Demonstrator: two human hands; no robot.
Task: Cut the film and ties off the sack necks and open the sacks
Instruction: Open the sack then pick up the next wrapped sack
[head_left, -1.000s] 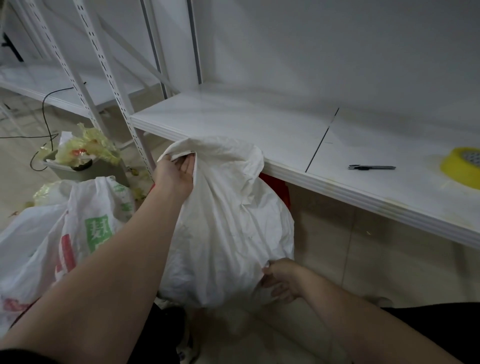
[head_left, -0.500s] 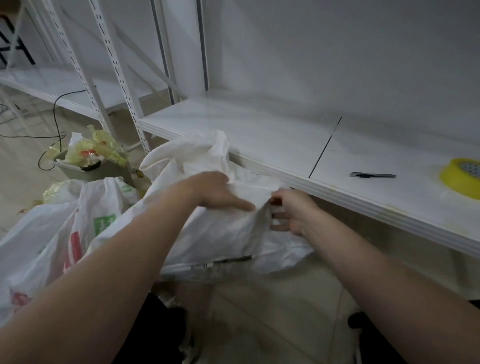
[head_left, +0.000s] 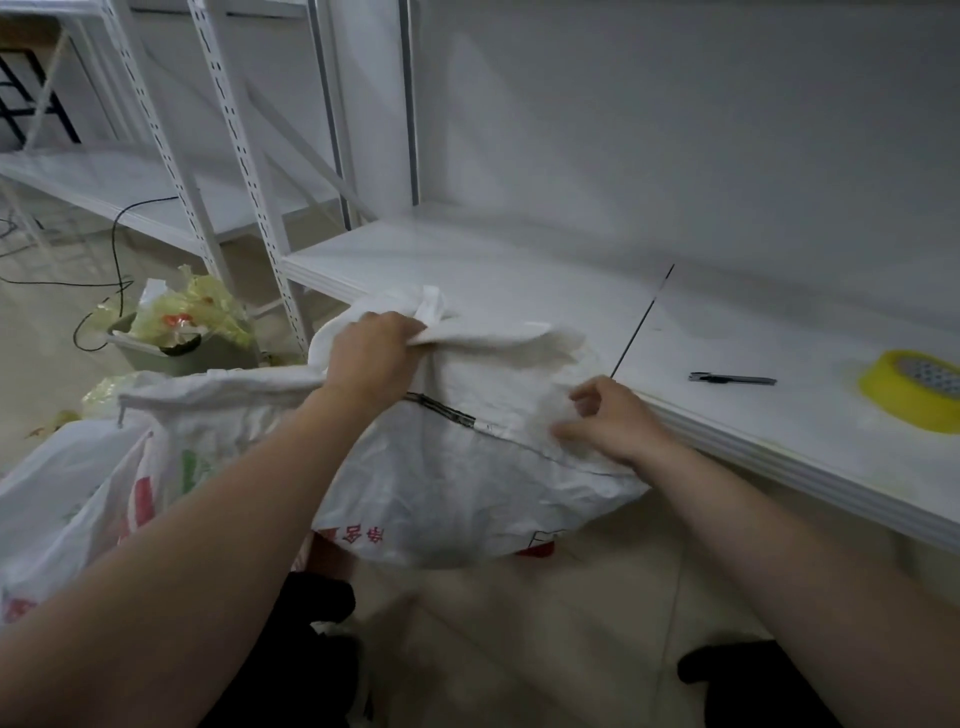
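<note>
In the head view, a white sack (head_left: 467, 483) is held clear of the floor against the front edge of the shelf (head_left: 519, 270), with its folded upper part resting on that edge. A bunch of this fabric is gripped by the left hand (head_left: 371, 358), the fingers (head_left: 410, 332) being curled tight round it. Loose fabric just beside a dark stitched line (head_left: 441, 409) is pinched by the right hand (head_left: 610, 423); its fingers (head_left: 571, 428) are curled, though blur hides exactly how. No film or tie can be made out on this sack.

The step in hand is judged to be the working open of the sack. It would be done best if the left grip were held high and firm while the layers are parted by the right hand with short pulls away from the stitching, so that the weave is not torn.

A slim dark tool (head_left: 732, 379), whether pen or cutter cannot be told, is seen farther right on the shelf, well apart from both hands, and a yellow tape roll (head_left: 904, 400) near the right end. A second sack (head_left: 78, 483) is seen on the floor at the left.
</note>
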